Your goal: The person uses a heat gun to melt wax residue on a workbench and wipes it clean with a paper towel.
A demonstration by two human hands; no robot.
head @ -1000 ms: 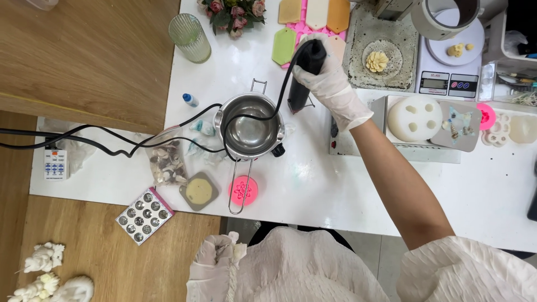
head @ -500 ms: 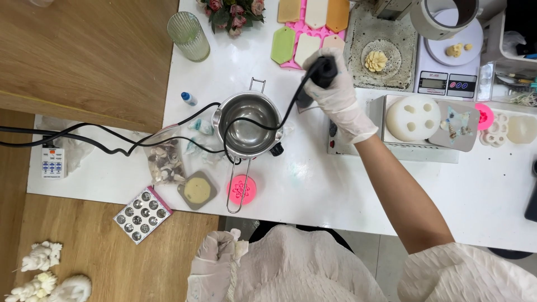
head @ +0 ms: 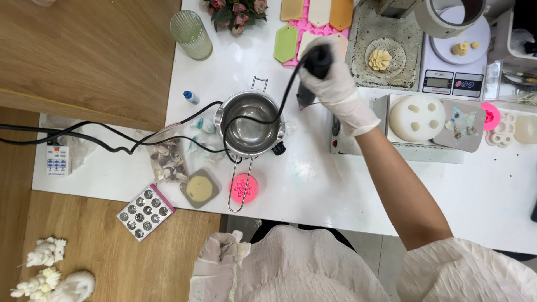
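white bench (head: 347, 196) | on it: steel pot (head: 250, 123), pink round mould (head: 244, 188), ribbed green glass (head: 191, 34), blue-capped bottle (head: 191, 97), digital scale (head: 454, 72), grey tray (head: 385, 53)

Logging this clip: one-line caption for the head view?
Gloved right hand holds a black corded tool beside a round steel pot on the white table.

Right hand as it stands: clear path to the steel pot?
Probably yes. The right hand grips a black corded tool beside the steel pot; only the cord crosses between them, but the hand is occupied.
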